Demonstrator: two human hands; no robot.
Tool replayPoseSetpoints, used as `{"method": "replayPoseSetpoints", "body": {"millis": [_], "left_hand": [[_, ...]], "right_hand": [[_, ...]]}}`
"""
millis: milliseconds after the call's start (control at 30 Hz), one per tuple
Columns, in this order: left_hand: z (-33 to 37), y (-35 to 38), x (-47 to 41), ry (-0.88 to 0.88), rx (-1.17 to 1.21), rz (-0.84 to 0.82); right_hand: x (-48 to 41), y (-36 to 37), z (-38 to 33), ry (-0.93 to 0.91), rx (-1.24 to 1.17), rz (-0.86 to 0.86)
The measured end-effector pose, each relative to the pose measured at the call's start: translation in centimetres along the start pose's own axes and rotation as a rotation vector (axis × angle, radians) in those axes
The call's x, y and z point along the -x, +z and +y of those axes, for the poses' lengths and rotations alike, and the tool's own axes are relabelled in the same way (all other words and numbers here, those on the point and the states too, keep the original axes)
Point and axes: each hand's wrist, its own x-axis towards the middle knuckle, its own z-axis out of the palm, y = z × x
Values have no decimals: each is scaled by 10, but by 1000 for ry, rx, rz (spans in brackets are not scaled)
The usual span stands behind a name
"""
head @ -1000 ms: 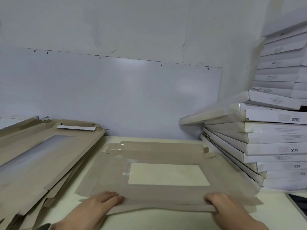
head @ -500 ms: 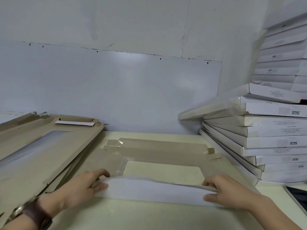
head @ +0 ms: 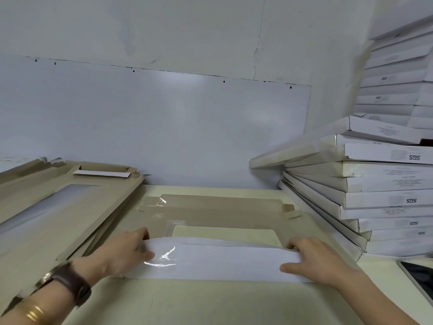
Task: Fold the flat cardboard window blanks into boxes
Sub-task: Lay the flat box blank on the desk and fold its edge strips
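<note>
At the left of the frame we keep the pile of flat blanks (head: 58, 207), brown side up and close by, likely so the next one can be drawn over. In the lower middle, on the table (head: 210, 303), lies the blank (head: 222, 214) we are working on, its window (head: 225, 232) at centre. Our left hand (head: 126, 252) pinches the left end of its near flap (head: 222, 261), fingers curled over the top edge and thumb on the white face. Our right hand (head: 311, 259) grips the right end the same way. We judge that holding both ends keeps the long crease straight as the flap is raised. At the right edge the finished boxes (head: 375, 184) sit stacked beside the work, leaning somewhat.
</note>
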Motion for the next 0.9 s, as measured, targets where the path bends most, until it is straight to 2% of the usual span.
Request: {"method": "replayPoseSetpoints", "body": {"millis": [133,267,367,467,533,600,700,800,900], "left_hand": [[1,2,-2,-56,34,24],[0,1,-6,-111,70,-7],[2,1,-12,-133,23,-18],[5,4,-15,-115,-61,56],[9,6,-14,-54,-205,180],[13,12,-12,93,-391,375],[32,19,-6,319,-429,486],[48,38,-4,395,-371,336],[58,64,-9,320,-191,151]], "right_hand": [[-6,9,-1,-5,42,101],[-13,13,-1,14,43,107],[-17,14,-4,40,53,105],[-19,19,-7,49,98,120],[-18,23,-8,41,118,133],[-18,29,-11,37,94,140],[-16,35,-20,40,93,135],[-14,42,-36,13,76,155],[-11,51,-64,-79,-6,140]]}}
